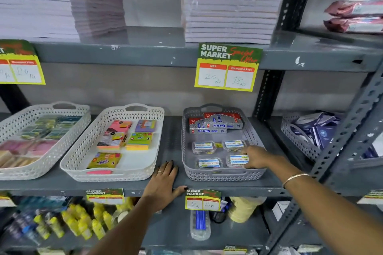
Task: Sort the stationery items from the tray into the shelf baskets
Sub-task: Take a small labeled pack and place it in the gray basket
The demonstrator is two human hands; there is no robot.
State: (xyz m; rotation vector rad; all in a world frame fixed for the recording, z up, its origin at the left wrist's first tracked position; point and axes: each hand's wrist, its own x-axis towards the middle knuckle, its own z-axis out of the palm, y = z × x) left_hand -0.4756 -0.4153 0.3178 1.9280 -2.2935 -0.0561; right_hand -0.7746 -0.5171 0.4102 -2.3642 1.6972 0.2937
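Observation:
A grey basket (187, 146) on the middle shelf holds red-and-silver boxes (215, 125) at the back and several small clear boxes with blue labels in front. My right hand (257, 158) reaches into it and is closed on the front-right clear box (236, 160), which rests on the basket floor. My left hand (163, 184) lies flat and open on the shelf edge, between the grey basket and a white basket (83, 151) of sticky-note pads. Another white basket (27, 163) stands at the far left with packets. No tray is in view.
Paper stacks (228, 5) fill the upper shelf. Price tags (228, 67) hang from the shelf edges. A basket of dark blue packs (310, 130) sits at the right behind a slotted upright (344, 130). Yellow bottles (83, 221) and tape rolls (241, 209) are on the shelf below.

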